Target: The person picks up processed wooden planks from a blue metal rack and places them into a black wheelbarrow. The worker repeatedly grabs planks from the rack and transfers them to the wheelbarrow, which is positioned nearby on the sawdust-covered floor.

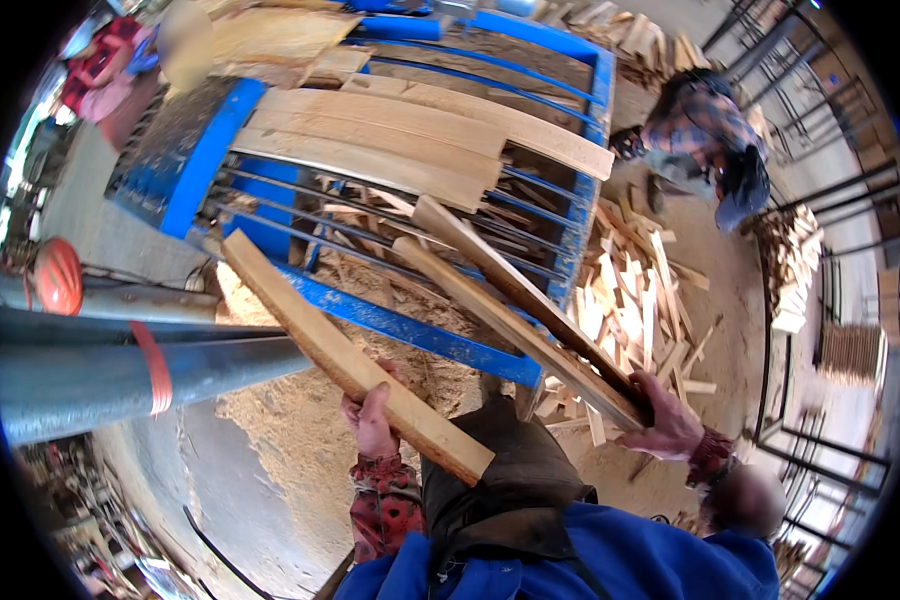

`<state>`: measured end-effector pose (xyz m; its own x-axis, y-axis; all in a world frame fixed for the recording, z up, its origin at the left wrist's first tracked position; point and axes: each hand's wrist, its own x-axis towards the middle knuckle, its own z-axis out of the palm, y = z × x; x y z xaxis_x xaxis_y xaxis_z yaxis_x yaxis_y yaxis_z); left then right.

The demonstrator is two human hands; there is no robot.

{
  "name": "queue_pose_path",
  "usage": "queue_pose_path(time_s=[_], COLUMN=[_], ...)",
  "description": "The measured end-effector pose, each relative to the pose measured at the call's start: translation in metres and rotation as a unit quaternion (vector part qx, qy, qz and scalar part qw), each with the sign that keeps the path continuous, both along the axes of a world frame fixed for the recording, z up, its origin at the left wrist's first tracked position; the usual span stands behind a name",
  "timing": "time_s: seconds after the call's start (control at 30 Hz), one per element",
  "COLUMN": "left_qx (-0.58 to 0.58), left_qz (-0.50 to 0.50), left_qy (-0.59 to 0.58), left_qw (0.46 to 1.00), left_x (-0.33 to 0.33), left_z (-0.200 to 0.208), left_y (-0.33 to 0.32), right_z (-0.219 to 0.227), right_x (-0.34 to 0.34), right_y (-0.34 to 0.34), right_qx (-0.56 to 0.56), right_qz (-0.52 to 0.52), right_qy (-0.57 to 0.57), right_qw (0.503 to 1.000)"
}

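My left hand (372, 420) is closed around the edge of a pale, slightly curved wooden board (305, 325), thumb on top. This board slants from the blue frame's near left corner down toward my lap. On the right, my right hand (667, 425) grips the near ends of two rough-edged wooden strips; the nearer strip (515, 335) and the farther, darker strip (560, 318) lie slantwise over the frame's bars. How the fingers sit beneath the strips is hidden. Beyond them, several flat boards (380, 125) rest side by side on the blue metal frame (400, 325).
Offcuts (625, 310) are heaped on the floor right of the frame. A person (705, 135) bends over beyond them; another person (105, 75) is at the far left. A large grey pipe (80, 370) with a red band runs in from the left. Sawdust (280, 430) covers the floor nearby.
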<state>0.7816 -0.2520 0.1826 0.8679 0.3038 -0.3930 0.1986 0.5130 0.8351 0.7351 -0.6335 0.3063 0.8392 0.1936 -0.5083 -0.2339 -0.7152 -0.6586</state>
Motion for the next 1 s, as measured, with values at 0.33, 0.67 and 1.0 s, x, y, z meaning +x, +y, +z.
queue_pose_path(time_s=[0.33, 0.67, 1.0], left_qx=[0.001, -0.204, -0.115], left_qz=[-0.104, -0.168, -0.125], left_qy=[0.035, 0.011, 0.089], left_qw=[0.994, 0.964, 0.981], left_x=[-0.015, -0.041, -0.039], left_z=[-0.024, -0.033, -0.031], left_y=[-0.018, -0.022, -0.019], right_z=[-0.025, -0.086, -0.108], right_x=[-0.068, -0.059, -0.045], right_y=[0.069, 0.194, 0.160], right_qx=[0.155, 0.094, 0.256], right_qz=[-0.107, 0.018, -0.016], right_qy=[-0.091, -0.239, -0.221], right_qw=[0.978, 0.966, 0.941])
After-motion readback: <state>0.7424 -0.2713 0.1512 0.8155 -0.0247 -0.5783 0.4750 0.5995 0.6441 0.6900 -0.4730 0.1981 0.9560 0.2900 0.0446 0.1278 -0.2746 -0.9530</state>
